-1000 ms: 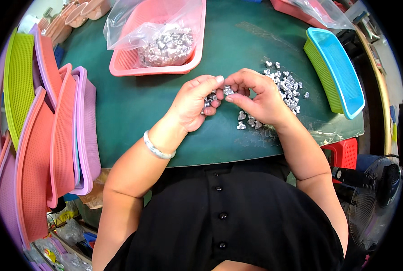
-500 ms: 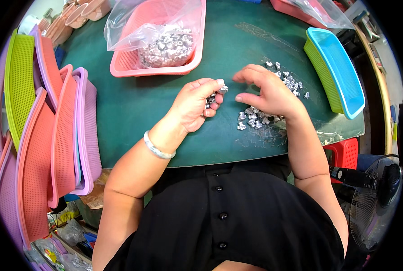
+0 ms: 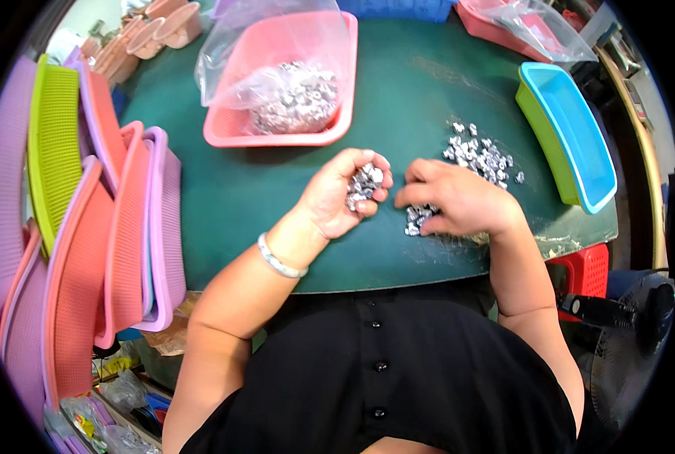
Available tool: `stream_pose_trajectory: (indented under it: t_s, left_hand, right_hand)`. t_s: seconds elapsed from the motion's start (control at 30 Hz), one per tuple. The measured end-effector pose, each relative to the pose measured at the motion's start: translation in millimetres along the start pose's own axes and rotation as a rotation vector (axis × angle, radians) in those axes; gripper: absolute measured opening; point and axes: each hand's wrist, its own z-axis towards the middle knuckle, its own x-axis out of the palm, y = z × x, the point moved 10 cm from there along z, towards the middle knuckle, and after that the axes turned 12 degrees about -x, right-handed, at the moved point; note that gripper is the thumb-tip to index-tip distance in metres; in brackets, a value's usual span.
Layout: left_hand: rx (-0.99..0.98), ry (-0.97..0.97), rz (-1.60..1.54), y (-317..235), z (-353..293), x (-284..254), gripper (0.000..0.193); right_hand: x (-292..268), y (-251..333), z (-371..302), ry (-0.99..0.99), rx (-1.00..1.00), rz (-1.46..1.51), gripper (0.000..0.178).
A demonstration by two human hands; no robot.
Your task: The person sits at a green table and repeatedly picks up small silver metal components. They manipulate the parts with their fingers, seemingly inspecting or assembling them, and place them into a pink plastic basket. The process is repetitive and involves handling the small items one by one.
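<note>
My left hand (image 3: pixel 345 193) is cupped palm up above the green table (image 3: pixel 292 257), its fingers curled round several small silver metal parts (image 3: pixel 364 184). To its right, my right hand (image 3: pixel 458 198) is lowered over a near pile of the same metal parts (image 3: pixel 415 219), fingers bent down around them. Part of that pile is hidden beneath the hand. Another loose group of metal parts (image 3: pixel 482 157) lies just beyond the right hand. A pale bangle (image 3: pixel 279 259) circles my left wrist.
A pink basket (image 3: pixel 224 136) holding a clear bag of metal parts (image 3: pixel 296 98) stands beyond my left hand. A blue and green basket (image 3: pixel 572 136) is at the right. Stacked colored baskets (image 3: pixel 88 280) line the left side. A black fan (image 3: pixel 632 310) stands right of the table.
The left hand has turned palm up, showing the parts inside it. My right hand has come down onto the near pile with its fingers bent. The whole view has shifted slightly.
</note>
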Motion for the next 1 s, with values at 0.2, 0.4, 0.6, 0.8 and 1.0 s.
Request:
stream_pose_trajectory:
  t_s: [0.2,0.4,0.6,0.8,1.0]
  left_hand:
    - [-0.028,-0.046,0.132,2.3,-14.8,24.6,0.01]
    - [0.249,-0.006,0.343,-55.5,-68.7,83.4,0.01]
    - [1.0,-0.463,0.711,-177.9,-140.5,109.5,0.009]
    - [0.833,-0.871,1.517,-214.7,-107.3,89.8,0.018]
    - [1.295,-0.939,1.683,-172.4,-141.1,136.1,0.02]
  right_hand:
    - [-1.6,11.1,0.4,-0.001,-0.037,-0.023,0.039]
    - [4.4,14.6,3.6,-0.013,0.024,-0.078,0.031]
    - [9.2,14.5,1.9,0.021,0.049,-0.095,0.029]
    - [11.0,16.5,6.9,0.068,0.029,-0.137,0.03]
    - [13.0,7.3,7.2,-0.004,0.051,-0.091,0.028]
